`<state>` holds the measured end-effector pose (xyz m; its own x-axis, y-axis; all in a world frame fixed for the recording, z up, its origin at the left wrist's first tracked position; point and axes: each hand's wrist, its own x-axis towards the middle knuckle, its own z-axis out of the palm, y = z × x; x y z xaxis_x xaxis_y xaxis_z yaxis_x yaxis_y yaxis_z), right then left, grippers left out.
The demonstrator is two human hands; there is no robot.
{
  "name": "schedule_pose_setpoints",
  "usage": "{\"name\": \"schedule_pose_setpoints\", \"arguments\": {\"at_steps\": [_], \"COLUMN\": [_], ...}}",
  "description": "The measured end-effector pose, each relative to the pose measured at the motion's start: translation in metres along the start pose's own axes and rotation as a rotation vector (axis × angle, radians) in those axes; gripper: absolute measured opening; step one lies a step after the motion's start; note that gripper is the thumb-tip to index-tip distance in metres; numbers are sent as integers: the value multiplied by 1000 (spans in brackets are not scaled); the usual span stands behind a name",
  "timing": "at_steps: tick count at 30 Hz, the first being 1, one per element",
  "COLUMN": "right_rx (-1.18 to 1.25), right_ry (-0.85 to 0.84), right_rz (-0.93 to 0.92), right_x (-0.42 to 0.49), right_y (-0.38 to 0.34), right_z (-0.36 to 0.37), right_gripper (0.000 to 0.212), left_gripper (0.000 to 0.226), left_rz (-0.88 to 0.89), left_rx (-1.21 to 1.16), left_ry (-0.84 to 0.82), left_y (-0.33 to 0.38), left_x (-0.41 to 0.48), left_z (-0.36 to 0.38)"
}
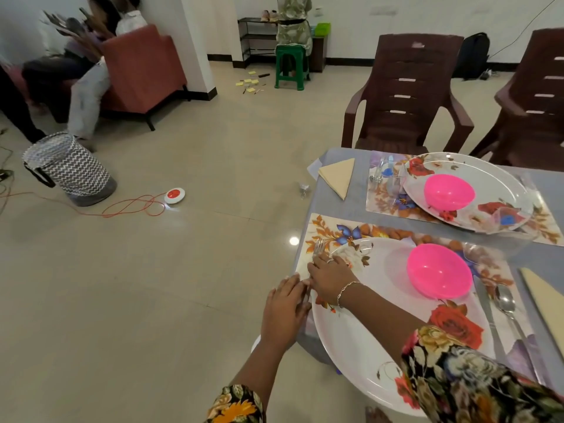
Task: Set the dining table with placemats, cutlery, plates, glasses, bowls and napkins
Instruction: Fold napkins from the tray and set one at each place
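A floral placemat (341, 230) lies at the table's near left corner with a white flowered plate (378, 319) on it, and a pink bowl (439, 271) sits in the plate. A fork (319, 247) lies on the mat left of the plate. My right hand (328, 277) rests on the fork's handle, fingers curled over it. My left hand (285, 309) lies flat at the mat's left edge beside it. A spoon (508, 303) and a knife lie right of the plate, beside a beige folded napkin (546, 303).
A second setting sits behind: placemat (383, 203), plate (488, 175), pink bowl (448, 192), a glass (380, 170), and a beige napkin (338, 175). Two brown plastic chairs (406, 93) stand at the far side. On the floor: a zigzag basket (68, 169) and an orange cable with a socket (174, 195).
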<state>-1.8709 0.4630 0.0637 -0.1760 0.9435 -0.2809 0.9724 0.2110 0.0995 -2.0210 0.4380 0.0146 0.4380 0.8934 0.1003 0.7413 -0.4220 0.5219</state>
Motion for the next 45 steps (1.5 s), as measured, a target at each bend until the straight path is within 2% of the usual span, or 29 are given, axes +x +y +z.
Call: {"name": "schedule_pose_setpoints", "arguments": {"at_steps": [3, 8, 11, 15, 18, 22, 25, 30, 34, 36, 38, 40, 45], "right_rx": [-39, -5, 11, 35, 86, 184, 136, 134, 220, 252, 255, 264, 281], "right_ry": [-16, 27, 46, 68, 109, 301, 417, 451, 493, 456, 427, 420, 477], "right_rz": [72, 114, 125, 134, 140, 158, 176, 248, 291, 272, 244, 203, 209], "right_x": [-3, -1, 0, -3, -14, -57, -96, -157, -200, -221, -238, -247, -241], "right_y": [-6, -17, -22, -23, -15, 2, 21, 53, 68, 69, 66, 62, 64], "right_z": [1, -5, -5, -4, -1, 13, 39, 65, 78, 88, 98, 105, 109], "right_gripper": [63, 41, 39, 40, 45, 50, 52, 51, 34, 38, 53, 60, 50], "left_gripper": [44, 50, 53, 43, 59, 46, 51, 61, 68, 78, 86, 86, 77], "left_rz": [26, 7, -4, -8, 2, 190, 313, 480, 573, 649, 727, 742, 664], "left_rx": [-1, -10, 1, 23, -34, 73, 49, 68, -1, -19, 30, 70, 122], "left_ry": [18, 39, 8, -39, 0, 83, 91, -34, -57, -100, -137, -139, -102], "left_y": [-2, 1, -2, -9, -4, 7, 19, 35, 42, 42, 40, 39, 40], "left_x": [0, 0, 1, 2, -4, -18, -27, -37, -49, -54, -55, -55, -51], "left_z": [1, -1, -3, -3, -10, -10, -1, 22, 30, 31, 31, 34, 34]}}
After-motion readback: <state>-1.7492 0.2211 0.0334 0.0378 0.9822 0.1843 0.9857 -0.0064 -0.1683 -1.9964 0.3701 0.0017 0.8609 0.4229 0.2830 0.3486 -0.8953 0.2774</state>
